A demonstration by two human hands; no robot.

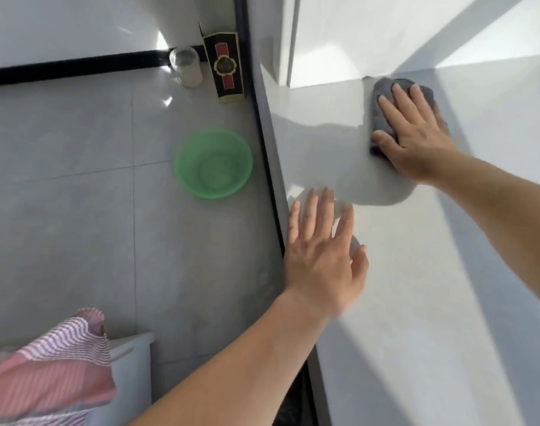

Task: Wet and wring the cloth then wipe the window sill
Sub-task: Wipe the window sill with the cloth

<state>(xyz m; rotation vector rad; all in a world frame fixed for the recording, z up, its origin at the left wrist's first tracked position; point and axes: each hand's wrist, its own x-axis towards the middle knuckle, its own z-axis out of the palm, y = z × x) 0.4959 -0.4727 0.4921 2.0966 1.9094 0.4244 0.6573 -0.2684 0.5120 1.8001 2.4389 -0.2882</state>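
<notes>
Far right on the sill (416,272), the cloth (385,87) lies bunched under the right hand (416,139), near the sill's far edge. The grip is flat, not pinching: fingers straight and slightly spread over the grey wad, thumb along its near-left side, palm pressing down, forearm reaching in from the right. Nearer, the left hand (320,256) rests palm-down at the sill's left edge, fingers spread, holding nothing, well apart from the cloth. Left, on the floor, sits a green basin (213,164).
</notes>
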